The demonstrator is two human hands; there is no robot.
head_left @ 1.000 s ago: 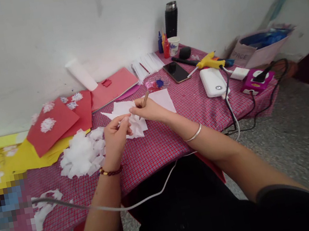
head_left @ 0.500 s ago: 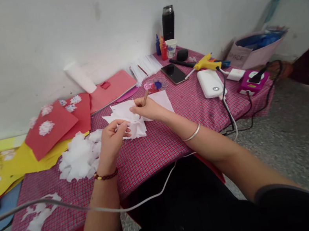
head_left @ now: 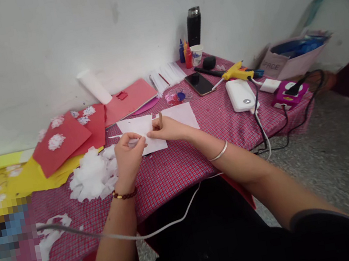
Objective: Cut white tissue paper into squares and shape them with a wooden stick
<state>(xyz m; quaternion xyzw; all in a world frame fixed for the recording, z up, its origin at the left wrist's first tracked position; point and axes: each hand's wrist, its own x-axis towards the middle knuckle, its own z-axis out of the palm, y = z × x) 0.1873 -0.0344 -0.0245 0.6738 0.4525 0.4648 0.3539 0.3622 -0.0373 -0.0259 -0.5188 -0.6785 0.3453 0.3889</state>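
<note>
My right hand (head_left: 170,129) is closed around a thin brown pencil-like stick (head_left: 160,120), held nearly upright. Its fingertips rest over a white paper sheet (head_left: 136,124) lying on the table. Just left of it is my left hand (head_left: 130,154), thumb and forefinger pinched together. What sits in that pinch is too small to make out. A narrow white strip shows beside its knuckles. A second white sheet (head_left: 181,115) lies partly behind my right hand. Crumpled white tissue (head_left: 91,176) is heaped beside my left wrist.
Red cards (head_left: 77,141) with paper flowers lie at the left. Behind are a pink folder (head_left: 130,98) and a white roll (head_left: 94,87). A phone (head_left: 200,83), yellow glue gun (head_left: 235,73) and white power bank (head_left: 241,95) are at the right. A cable (head_left: 165,229) crosses in front.
The jagged, crumpled white paper between my hands no longer shows, and a flat sheet is visible there. Both hands remain close together, the right one still holding the stick.
</note>
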